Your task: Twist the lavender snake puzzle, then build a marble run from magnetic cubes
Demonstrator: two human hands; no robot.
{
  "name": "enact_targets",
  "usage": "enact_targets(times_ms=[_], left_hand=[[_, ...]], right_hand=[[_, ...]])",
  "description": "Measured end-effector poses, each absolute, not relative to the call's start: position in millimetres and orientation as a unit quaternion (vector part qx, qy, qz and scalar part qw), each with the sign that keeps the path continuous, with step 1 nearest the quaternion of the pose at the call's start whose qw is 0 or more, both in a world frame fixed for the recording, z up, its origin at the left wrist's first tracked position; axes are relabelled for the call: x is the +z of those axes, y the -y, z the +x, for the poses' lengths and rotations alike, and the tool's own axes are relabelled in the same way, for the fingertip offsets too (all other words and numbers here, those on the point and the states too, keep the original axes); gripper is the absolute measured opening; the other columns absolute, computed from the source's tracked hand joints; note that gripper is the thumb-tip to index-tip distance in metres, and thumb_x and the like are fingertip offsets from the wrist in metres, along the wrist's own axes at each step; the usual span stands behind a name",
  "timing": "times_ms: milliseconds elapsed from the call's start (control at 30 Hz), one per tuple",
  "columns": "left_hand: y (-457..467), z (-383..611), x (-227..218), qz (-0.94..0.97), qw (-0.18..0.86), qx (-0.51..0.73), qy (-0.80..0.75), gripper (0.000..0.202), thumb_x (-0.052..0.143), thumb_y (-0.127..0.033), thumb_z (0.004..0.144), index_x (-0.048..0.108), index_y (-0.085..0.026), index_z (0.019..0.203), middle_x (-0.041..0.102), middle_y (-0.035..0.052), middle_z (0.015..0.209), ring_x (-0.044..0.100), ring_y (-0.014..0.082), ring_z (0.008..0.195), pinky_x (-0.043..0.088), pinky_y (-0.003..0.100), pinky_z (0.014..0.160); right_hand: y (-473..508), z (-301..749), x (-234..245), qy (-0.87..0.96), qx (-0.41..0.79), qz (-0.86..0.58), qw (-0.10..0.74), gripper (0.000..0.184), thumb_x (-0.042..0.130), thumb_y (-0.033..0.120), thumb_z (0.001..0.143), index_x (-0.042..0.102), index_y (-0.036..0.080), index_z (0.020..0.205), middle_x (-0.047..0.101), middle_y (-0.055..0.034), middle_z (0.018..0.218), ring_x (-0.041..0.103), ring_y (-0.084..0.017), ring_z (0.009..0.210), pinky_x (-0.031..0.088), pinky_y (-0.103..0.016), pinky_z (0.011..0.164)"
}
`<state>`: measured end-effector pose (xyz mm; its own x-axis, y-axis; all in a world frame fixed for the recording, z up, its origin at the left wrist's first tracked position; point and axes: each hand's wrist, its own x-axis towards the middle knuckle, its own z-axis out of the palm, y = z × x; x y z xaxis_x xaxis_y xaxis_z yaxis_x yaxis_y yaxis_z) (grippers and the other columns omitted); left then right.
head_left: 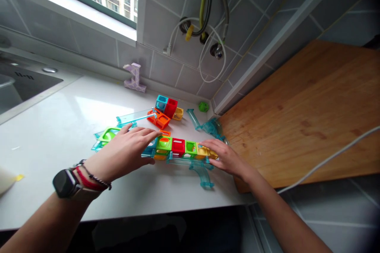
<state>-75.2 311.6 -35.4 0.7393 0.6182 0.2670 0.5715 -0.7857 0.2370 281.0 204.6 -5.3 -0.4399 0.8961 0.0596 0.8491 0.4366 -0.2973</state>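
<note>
while the left hand point(124, 148) pinches the blue end of a row of hollow, multicoloured plastic cubes point(178, 147) between thumb and fingers, the right hand point(230, 159) pinches its yellow end; the row, green-red-green between, sits around the frame's centre on the white tabletop point(133, 195).

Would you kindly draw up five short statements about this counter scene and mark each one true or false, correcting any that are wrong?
1. In the block row, the red block sits between two green blocks. True.
2. The right hand holds the red block. False: it is on the yellow block at the row's end.
3. A dark watch is on the left wrist. True.
4. The purple piece lies in the sink. False: it stands on the counter, near the tiled wall.
5. The left hand is at the blue end of the row. True.
</note>
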Motion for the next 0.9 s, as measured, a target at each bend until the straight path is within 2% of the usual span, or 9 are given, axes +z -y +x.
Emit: enact_targets(times_ms=[267, 400, 500, 600, 733, 900], left_hand=[[-309.8, -70.4, -33.3, 0.928, 0.074, 0.171, -0.321, 0.056, 0.071, -0.051, 0.086, 0.058, -0.026, 0.135, 0.071, 0.0100, 0.129, 0.065, 0.0343, 0.117, 0.038, 0.054, 0.109], [-304.8, -64.3, -30.3, 0.928, 0.057, 0.180, -0.320, 0.060, 0.072, -0.056, 0.084, 0.059, -0.022, 0.132, 0.071, 0.0124, 0.125, 0.066, 0.0352, 0.115, 0.040, 0.052, 0.105], [-297.5, -54.9, -26.2, 0.930, 0.049, 0.183, -0.315, 0.064, 0.073, -0.057, 0.083, 0.057, -0.023, 0.135, 0.070, 0.0129, 0.129, 0.064, 0.0349, 0.117, 0.041, 0.050, 0.104], [-290.4, -43.6, -23.8, 0.932, 0.044, 0.188, -0.308, 0.059, 0.074, -0.051, 0.084, 0.059, -0.022, 0.132, 0.068, 0.0127, 0.131, 0.064, 0.0341, 0.116, 0.042, 0.049, 0.102], [-287.4, -35.1, -24.8, 0.929, 0.036, 0.193, -0.314, 0.041, 0.070, -0.033, 0.085, 0.062, -0.023, 0.125, 0.072, 0.0106, 0.124, 0.067, 0.0318, 0.107, 0.044, 0.047, 0.097], [-289.6, -36.7, -25.3, 0.930, 0.049, 0.201, -0.303, 0.042, 0.068, -0.028, 0.084, 0.062, -0.023, 0.126, 0.072, 0.0091, 0.125, 0.067, 0.0315, 0.107, 0.044, 0.047, 0.099]], right_hand=[[-203.3, 284.4, -9.6, 0.846, 0.102, -0.511, 0.113, 0.072, 0.065, 0.004, 0.081, 0.051, 0.029, 0.147, 0.062, -0.0094, 0.137, 0.061, -0.025, 0.126, 0.052, -0.045, 0.108], [-203.2, 284.6, -10.8, 0.845, 0.104, -0.513, 0.112, 0.072, 0.065, 0.004, 0.082, 0.050, 0.029, 0.148, 0.061, -0.0098, 0.138, 0.061, -0.025, 0.126, 0.052, -0.045, 0.109], [-203.7, 285.7, -12.5, 0.846, 0.104, -0.510, 0.117, 0.072, 0.065, 0.005, 0.083, 0.049, 0.030, 0.148, 0.060, -0.0097, 0.139, 0.061, -0.025, 0.127, 0.052, -0.046, 0.109], [-203.9, 285.4, -12.8, 0.847, 0.104, -0.506, 0.123, 0.072, 0.065, 0.005, 0.083, 0.049, 0.031, 0.148, 0.060, -0.0095, 0.138, 0.060, -0.025, 0.127, 0.052, -0.046, 0.109], [-203.0, 283.1, -11.8, 0.848, 0.105, -0.505, 0.121, 0.072, 0.065, 0.006, 0.083, 0.049, 0.030, 0.148, 0.061, -0.0095, 0.138, 0.061, -0.026, 0.126, 0.052, -0.046, 0.108], [-202.3, 281.9, -13.9, 0.843, 0.097, -0.514, 0.122, 0.071, 0.065, 0.007, 0.084, 0.049, 0.031, 0.148, 0.062, -0.0092, 0.136, 0.062, -0.026, 0.124, 0.053, -0.046, 0.107]])
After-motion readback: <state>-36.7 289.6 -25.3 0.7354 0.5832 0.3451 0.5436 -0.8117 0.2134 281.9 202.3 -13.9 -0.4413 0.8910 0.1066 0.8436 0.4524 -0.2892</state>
